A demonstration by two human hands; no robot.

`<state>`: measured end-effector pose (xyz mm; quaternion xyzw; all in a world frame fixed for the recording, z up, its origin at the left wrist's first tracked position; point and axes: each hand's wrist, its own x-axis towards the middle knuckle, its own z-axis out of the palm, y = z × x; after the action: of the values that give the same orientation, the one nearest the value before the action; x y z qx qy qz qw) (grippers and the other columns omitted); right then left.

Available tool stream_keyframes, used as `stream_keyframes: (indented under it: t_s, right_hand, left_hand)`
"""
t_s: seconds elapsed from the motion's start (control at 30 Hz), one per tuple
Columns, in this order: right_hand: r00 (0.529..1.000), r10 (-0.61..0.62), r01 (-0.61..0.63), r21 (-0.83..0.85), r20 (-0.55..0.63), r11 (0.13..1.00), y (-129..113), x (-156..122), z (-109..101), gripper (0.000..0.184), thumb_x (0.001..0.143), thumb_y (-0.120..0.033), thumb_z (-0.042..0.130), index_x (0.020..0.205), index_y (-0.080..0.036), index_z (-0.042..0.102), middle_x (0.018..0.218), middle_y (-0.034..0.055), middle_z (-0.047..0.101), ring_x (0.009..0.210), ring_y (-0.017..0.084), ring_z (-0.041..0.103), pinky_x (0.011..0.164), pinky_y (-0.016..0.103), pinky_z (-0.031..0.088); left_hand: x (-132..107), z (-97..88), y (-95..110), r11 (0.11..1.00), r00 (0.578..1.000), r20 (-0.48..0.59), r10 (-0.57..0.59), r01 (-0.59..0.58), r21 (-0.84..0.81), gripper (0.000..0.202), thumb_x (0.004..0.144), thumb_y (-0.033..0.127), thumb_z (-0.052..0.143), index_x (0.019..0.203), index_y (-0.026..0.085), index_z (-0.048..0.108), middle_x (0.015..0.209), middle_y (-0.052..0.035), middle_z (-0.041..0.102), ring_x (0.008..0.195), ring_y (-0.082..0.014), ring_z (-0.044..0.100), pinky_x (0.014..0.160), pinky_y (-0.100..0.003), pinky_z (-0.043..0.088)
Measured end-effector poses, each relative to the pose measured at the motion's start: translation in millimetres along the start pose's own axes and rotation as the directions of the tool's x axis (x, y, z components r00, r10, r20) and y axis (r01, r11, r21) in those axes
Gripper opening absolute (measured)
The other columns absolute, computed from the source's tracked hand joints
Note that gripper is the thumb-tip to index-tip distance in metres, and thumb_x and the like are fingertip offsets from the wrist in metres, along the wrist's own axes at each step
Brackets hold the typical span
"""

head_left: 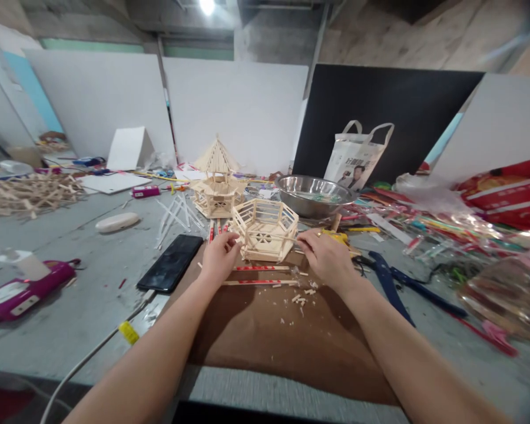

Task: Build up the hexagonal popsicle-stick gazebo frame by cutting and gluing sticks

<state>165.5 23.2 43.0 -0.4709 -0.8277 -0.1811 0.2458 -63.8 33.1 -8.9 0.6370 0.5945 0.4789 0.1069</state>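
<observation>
A six-sided wooden stick model (265,238) with low railings stands at the far end of a brown board (282,341). At its left side, my left hand (223,252) has thumb and fingers closed on the edge. On the opposite side my right hand (325,254) pinches the model's edge, though the exact grip is small to see. Two chopsticks with red-printed wrappers (261,282) lie between my wrists, and cut stick bits (299,299) are scattered close to my right hand. Behind stands a finished-looking stick pavilion (218,185) with a pointed roof.
A black phone (171,263) on a cable and a purple power strip (30,291) lie left. A steel bowl (313,197) is behind the model. Right are blue-handled pliers (391,288), plastic scraps (428,224) and a clear container (503,294). A stick pile (30,194) sits far left.
</observation>
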Motion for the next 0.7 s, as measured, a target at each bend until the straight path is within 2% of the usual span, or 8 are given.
stream_keyframes:
  t_s: [0.17,0.23,0.33,0.4,0.5,0.6,0.7]
  right_hand:
    - [0.996,-0.089,0.089,-0.038,0.0,0.995,-9.5,30.5,6.7,0.021,0.083,-0.026,0.038,0.083,-0.019,0.057,0.093,0.0053,0.059,0.087,0.017,0.049,0.061,0.024,0.035]
    - [0.996,-0.08,0.082,-0.06,0.025,0.995,-11.8,38.3,9.6,0.022,0.084,-0.027,0.037,0.083,-0.019,0.057,0.095,0.0054,0.058,0.088,0.017,0.048,0.06,0.024,0.035]
    - [0.995,-0.071,0.077,-0.091,0.071,0.993,-13.8,44.2,13.5,0.022,0.084,-0.028,0.037,0.083,-0.02,0.057,0.092,0.0048,0.059,0.087,0.017,0.048,0.057,0.024,0.034]
    - [0.992,-0.075,0.085,-0.108,0.101,0.99,-14.6,45.6,15.4,0.021,0.084,-0.028,0.037,0.083,-0.02,0.056,0.091,0.0047,0.059,0.088,0.017,0.047,0.057,0.024,0.034]
    - [0.988,-0.068,0.087,-0.133,0.141,0.987,-15.5,45.9,18.0,0.022,0.084,-0.027,0.036,0.084,-0.02,0.056,0.091,0.0054,0.059,0.089,0.018,0.047,0.059,0.024,0.033]
    - [0.988,-0.063,0.082,-0.139,0.139,0.987,-16.7,45.9,21.3,0.023,0.085,-0.028,0.035,0.084,-0.02,0.056,0.09,0.0057,0.059,0.088,0.018,0.046,0.061,0.025,0.033]
    - [0.989,-0.065,0.083,-0.136,0.13,0.987,-18.0,46.7,25.0,0.023,0.084,-0.028,0.035,0.083,-0.019,0.056,0.086,0.0063,0.06,0.085,0.019,0.047,0.063,0.026,0.032]
  left_hand:
    - [10.7,-1.5,3.4,0.992,0.995,-0.006,-0.099,0.098,-0.084,0.03,0.069,0.029,0.05,0.094,0.014,0.056,0.075,-0.0011,0.058,0.054,-0.0085,0.046,0.056,-0.022,0.039]
    - [16.5,-4.7,7.5,0.993,0.997,0.023,-0.079,0.081,-0.085,0.034,0.068,0.028,0.051,0.1,0.015,0.055,0.08,-0.002,0.058,0.054,-0.0081,0.046,0.057,-0.022,0.04]
    - [26.9,-11.8,13.9,0.999,0.992,0.124,0.035,-0.031,-0.031,0.039,0.066,0.024,0.053,0.104,0.017,0.055,0.089,-0.0034,0.058,0.058,-0.0085,0.048,0.061,-0.023,0.04]
    - [34.3,-16.7,16.8,0.992,0.955,0.276,0.111,-0.124,0.031,0.042,0.064,0.023,0.055,0.106,0.02,0.055,0.089,-0.0028,0.059,0.059,-0.0091,0.048,0.061,-0.024,0.04]
    - [44.2,-21.3,18.1,0.987,0.913,0.397,0.097,-0.14,0.079,0.045,0.064,0.025,0.055,0.109,0.022,0.053,0.086,-0.0026,0.06,0.058,-0.01,0.049,0.061,-0.024,0.04]
    - [51.6,-21.5,16.9,0.994,0.88,0.47,0.073,-0.104,0.041,0.042,0.065,0.028,0.055,0.106,0.02,0.056,0.085,-0.0034,0.061,0.062,-0.011,0.051,0.061,-0.024,0.04]
    - [56.8,-19.7,14.2,0.991,0.867,0.486,0.108,-0.131,0.013,0.035,0.065,0.029,0.055,0.099,0.017,0.06,0.083,-0.0044,0.061,0.064,-0.0116,0.052,0.061,-0.023,0.04]
